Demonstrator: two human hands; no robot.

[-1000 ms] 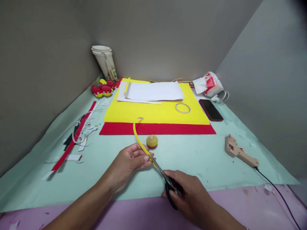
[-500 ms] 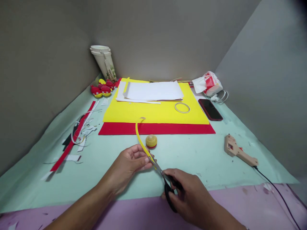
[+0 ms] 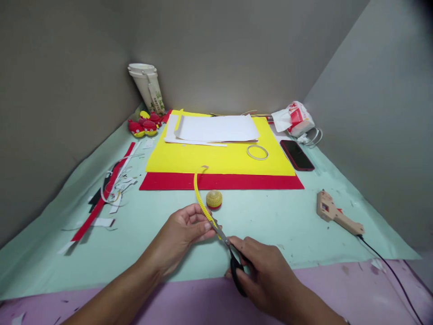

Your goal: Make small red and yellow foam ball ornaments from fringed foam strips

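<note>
1. Pinched between the thumb and fingers of the left hand, a yellow corrugated strip rises and curls over above the mint-green table cover.
2. Right hand grasps black-handled scissors, blades meeting the strip's lower end just beside the left fingertips.
3. A small yellow-and-red ball sits just behind the strip, before the red sheet and yellow sheet.
4. A glue gun lies well apart to the right.

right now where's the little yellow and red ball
In the head view, the yellow-and-red ball sits on the green mat near centre, just beyond the left hand, right of the yellow strip and before the red sheet.
</note>
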